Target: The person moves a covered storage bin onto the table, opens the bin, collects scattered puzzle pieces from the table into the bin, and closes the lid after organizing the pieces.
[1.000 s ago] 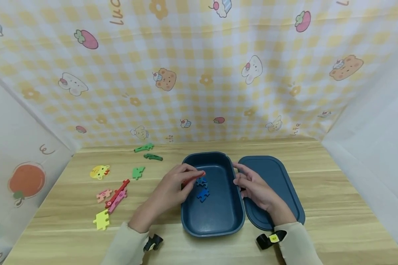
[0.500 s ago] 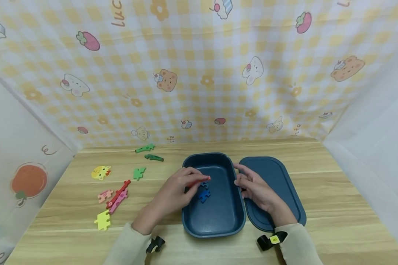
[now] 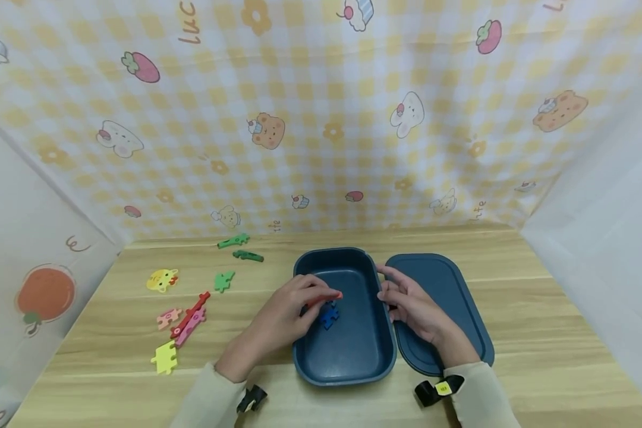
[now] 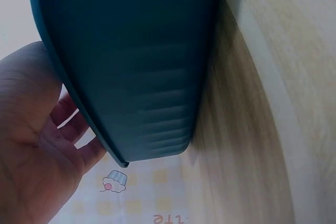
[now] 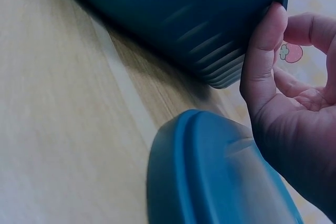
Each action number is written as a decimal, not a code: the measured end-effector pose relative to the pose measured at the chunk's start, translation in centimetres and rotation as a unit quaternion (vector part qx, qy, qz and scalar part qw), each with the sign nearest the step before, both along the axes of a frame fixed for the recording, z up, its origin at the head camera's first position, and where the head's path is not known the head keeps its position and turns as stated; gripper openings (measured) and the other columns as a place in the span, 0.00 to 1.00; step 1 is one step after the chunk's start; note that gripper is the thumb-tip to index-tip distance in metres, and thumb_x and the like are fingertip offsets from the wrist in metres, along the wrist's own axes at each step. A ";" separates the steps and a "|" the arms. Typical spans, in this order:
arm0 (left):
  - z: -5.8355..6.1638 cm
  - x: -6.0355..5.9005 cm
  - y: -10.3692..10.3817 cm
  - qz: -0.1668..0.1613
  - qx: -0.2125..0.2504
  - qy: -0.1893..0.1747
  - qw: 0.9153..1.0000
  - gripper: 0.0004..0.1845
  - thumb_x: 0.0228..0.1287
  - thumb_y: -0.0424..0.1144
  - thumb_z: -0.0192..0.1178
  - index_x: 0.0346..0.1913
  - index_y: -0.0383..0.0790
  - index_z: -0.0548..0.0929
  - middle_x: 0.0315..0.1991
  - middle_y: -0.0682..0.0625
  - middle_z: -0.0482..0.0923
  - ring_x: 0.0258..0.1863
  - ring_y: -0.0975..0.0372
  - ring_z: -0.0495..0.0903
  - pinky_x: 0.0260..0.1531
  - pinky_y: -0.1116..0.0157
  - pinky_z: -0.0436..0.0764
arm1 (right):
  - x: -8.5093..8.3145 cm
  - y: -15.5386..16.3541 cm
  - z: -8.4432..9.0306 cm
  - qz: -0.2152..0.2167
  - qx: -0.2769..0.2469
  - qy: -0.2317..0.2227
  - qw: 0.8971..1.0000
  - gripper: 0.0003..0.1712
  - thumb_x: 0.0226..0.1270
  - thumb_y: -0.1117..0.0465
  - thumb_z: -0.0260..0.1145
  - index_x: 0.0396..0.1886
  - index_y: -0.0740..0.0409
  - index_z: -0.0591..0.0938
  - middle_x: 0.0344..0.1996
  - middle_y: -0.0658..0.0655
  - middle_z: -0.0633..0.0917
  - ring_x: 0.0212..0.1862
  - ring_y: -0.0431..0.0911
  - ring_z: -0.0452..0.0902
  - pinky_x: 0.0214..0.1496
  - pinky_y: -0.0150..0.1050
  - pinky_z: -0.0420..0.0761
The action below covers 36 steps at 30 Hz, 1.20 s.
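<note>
Left hand (image 3: 289,308) over box (image 3: 348,351), red piece (image 3: 339,295) between thumb and fingers

- Rear: yellow-and-white checked cloth (image 3: 460,71), printed bears (image 3: 268,131) and strawberries (image 3: 143,68).
- Left side: white sheet (image 3: 10,196), large orange fruit print (image 3: 46,292).
- Right side: pale sheet (image 3: 610,249), meets checked cloth at corner.
- Tabletop (image 3: 545,333): light wood grain.
- Lighting: soft.

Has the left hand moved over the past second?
Yes. In the head view, against the box, the left hand has shifted slightly right and nearer the person, holding the red piece.
</note>
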State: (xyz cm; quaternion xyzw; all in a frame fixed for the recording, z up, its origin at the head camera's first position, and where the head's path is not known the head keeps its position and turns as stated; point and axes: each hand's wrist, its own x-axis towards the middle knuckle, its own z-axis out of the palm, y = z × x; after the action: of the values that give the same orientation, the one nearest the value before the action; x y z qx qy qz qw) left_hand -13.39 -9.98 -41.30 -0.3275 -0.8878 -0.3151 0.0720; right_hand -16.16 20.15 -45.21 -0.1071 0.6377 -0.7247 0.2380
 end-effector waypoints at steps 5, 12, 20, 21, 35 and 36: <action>0.1 0.1 0.2 -0.001 -0.011 0.006 1.000 0.16 0.73 0.31 0.66 0.58 0.50 0.90 0.53 0.57 0.85 0.54 0.65 0.81 0.51 0.64 0.85 | -0.1 0.0 0.0 0.001 0.003 0.000 1.000 0.43 0.80 0.64 0.60 0.86 0.57 0.51 0.36 0.43 0.78 0.31 0.37 0.78 0.32 0.30 0.84; 0.1 0.2 0.1 0.008 -0.006 0.010 1.000 0.13 0.73 0.31 0.66 0.55 0.49 0.91 0.53 0.57 0.84 0.55 0.63 0.81 0.53 0.62 0.86 | -0.1 -0.1 -0.2 -0.001 0.003 -0.001 1.000 0.43 0.80 0.64 0.60 0.86 0.57 0.51 0.36 0.43 0.78 0.31 0.37 0.78 0.32 0.30 0.83; 0.4 0.1 -0.6 0.026 -0.006 0.028 0.999 0.13 0.74 0.33 0.65 0.55 0.49 0.91 0.54 0.55 0.85 0.54 0.61 0.82 0.57 0.56 0.84 | -0.1 0.1 -0.1 0.003 -0.004 0.002 1.000 0.43 0.80 0.65 0.59 0.86 0.58 0.50 0.37 0.42 0.78 0.31 0.35 0.76 0.31 0.29 0.82; 0.4 0.1 -0.7 0.029 -0.006 0.028 0.999 0.13 0.74 0.33 0.65 0.55 0.49 0.91 0.54 0.55 0.85 0.55 0.61 0.82 0.57 0.55 0.83 | -0.2 0.0 -0.1 0.004 -0.005 0.002 1.000 0.43 0.80 0.65 0.59 0.86 0.57 0.50 0.37 0.42 0.78 0.31 0.35 0.76 0.31 0.29 0.82; 1.1 0.5 -1.1 0.064 0.008 0.010 0.998 0.16 0.72 0.32 0.67 0.58 0.49 0.89 0.55 0.55 0.85 0.58 0.61 0.82 0.59 0.56 0.85 | 0.0 0.4 0.1 0.006 0.006 -0.005 1.000 0.43 0.81 0.63 0.60 0.86 0.55 0.50 0.38 0.43 0.78 0.34 0.36 0.78 0.33 0.30 0.83; 1.1 0.7 -1.4 0.069 0.009 0.005 0.998 0.16 0.72 0.31 0.67 0.58 0.49 0.89 0.55 0.55 0.84 0.57 0.61 0.82 0.58 0.56 0.85 | 0.0 0.3 0.2 0.007 0.006 -0.004 1.000 0.43 0.81 0.62 0.60 0.86 0.54 0.50 0.38 0.43 0.78 0.34 0.36 0.78 0.33 0.30 0.83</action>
State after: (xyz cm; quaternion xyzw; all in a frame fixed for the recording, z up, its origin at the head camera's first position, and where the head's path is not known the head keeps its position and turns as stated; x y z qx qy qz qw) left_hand -12.66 -11.38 -40.22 -0.2664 -0.9049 -0.3160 0.1012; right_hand -16.14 20.46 -45.04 -0.1073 0.6399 -0.7198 0.2466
